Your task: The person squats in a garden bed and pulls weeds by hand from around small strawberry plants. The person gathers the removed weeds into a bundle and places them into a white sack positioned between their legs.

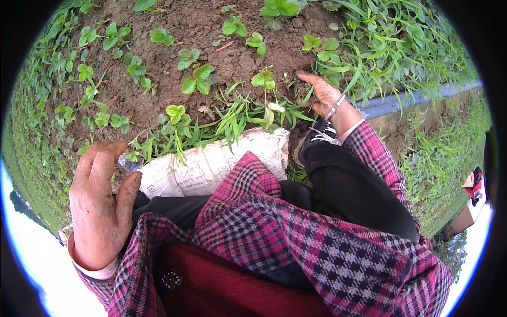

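My left hand (103, 206) is raised at the left with the thumb apart from the fingers and nothing seen in it. It is beside the end of a dirty white printed sack (210, 164), which lies rolled up before my knees. My right hand (325, 94), with a metal bangle (336, 106) at the wrist, reaches down to the soil beside grass blades; whether its fingers grip any is hidden. Between the hands, long-bladed grass (233, 117) lies or grows along the sack. A young strawberry plant (264, 80) stands in the soil just left of my right hand.
More young strawberry plants (197, 81) grow in the brown soil (174, 23) ahead. Dense grass (396, 43) covers the upper right. A grey pipe or plastic edging (420, 99) runs to the right of my shoe (323, 132). A small red strip (225, 46) lies on the soil.
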`<action>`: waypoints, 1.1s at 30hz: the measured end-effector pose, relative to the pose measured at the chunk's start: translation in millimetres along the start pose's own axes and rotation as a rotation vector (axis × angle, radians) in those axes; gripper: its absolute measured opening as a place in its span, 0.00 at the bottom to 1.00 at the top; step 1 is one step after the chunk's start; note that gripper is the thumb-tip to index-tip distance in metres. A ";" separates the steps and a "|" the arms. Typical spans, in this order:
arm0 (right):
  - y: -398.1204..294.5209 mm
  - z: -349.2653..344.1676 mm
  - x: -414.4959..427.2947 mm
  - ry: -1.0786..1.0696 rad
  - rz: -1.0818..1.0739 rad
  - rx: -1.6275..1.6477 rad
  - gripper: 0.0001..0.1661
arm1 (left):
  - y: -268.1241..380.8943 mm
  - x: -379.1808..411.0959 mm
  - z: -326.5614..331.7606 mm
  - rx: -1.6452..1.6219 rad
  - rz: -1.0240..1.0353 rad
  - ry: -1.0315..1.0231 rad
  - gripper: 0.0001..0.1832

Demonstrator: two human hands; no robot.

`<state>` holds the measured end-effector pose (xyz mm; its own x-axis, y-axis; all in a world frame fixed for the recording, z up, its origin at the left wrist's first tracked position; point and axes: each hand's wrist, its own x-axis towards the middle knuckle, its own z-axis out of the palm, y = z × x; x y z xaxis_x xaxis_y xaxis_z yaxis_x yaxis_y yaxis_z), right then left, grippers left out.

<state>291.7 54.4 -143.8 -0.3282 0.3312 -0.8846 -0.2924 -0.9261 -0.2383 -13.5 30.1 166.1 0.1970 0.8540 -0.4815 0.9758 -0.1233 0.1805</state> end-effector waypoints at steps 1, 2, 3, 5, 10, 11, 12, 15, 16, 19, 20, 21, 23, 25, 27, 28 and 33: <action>1.1 -5.5 6.2 -0.009 0.008 -0.025 0.12 | 0.9 1.3 0.3 0.001 0.013 0.000 0.19; 7.8 -16.8 22.3 -0.011 0.024 -0.032 0.13 | 1.7 2.7 0.8 0.003 0.027 0.000 0.19; 10.0 -13.3 21.5 0.025 -0.009 0.019 0.13 | 1.6 2.7 1.2 0.005 0.031 0.000 0.20; 16.4 -4.9 20.1 0.097 -0.076 0.123 0.13 | 2.0 2.7 1.3 -0.004 0.017 -0.016 0.20; 14.5 2.8 14.3 0.169 -0.114 0.078 0.11 | 0.5 2.2 2.1 0.002 0.026 -0.002 0.21; 16.1 1.1 12.3 0.145 -0.126 0.078 0.11 | -0.1 2.0 2.5 0.004 0.026 0.001 0.21; 15.4 -5.4 8.6 0.126 -0.144 0.080 0.11 | -0.6 2.7 2.1 0.004 0.034 0.005 0.21; 17.8 -31.2 -13.4 0.031 -0.139 0.100 0.10 | -3.3 1.7 1.1 -0.009 0.038 0.007 0.22; 20.8 -33.6 -21.3 0.060 -0.108 0.054 0.10 | -3.0 1.5 1.2 -0.010 0.033 0.009 0.22; 20.8 -26.3 -47.8 0.157 -0.083 0.201 0.11 | -1.5 -0.5 0.5 -0.013 0.020 0.004 0.22; 24.2 -36.8 -41.9 0.100 -0.096 0.229 0.11 | -1.3 -1.1 0.8 -0.015 0.016 0.002 0.22; 20.3 -39.5 -40.4 0.043 -0.116 0.260 0.12 | 0.0 0.6 0.8 -0.016 0.019 0.005 0.22; 15.9 -32.5 -31.4 -0.063 -0.190 0.161 0.16 | -0.3 0.2 1.9 0.000 0.028 0.006 0.22; 3.5 -0.2 -31.5 -0.002 -0.194 0.057 0.17 | -1.1 1.4 2.7 0.005 0.035 -0.003 0.22; 9.0 -5.5 3.2 -0.004 -0.089 0.065 0.18 | 1.3 4.7 2.5 0.002 0.035 -0.017 0.22; 12.7 -13.4 12.6 -0.053 -0.106 0.097 0.15 | 1.3 4.7 2.7 0.005 0.041 -0.014 0.22; 10.5 -28.7 -30.1 0.049 -0.330 0.271 0.15 | 0.1 0.1 2.2 -0.009 -0.004 -0.018 0.20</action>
<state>324.3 29.5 -131.2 -0.1360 0.5866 -0.7984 -0.6024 -0.6887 -0.4034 -13.2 29.0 164.2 0.1946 0.8452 -0.4978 0.9757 -0.1149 0.1863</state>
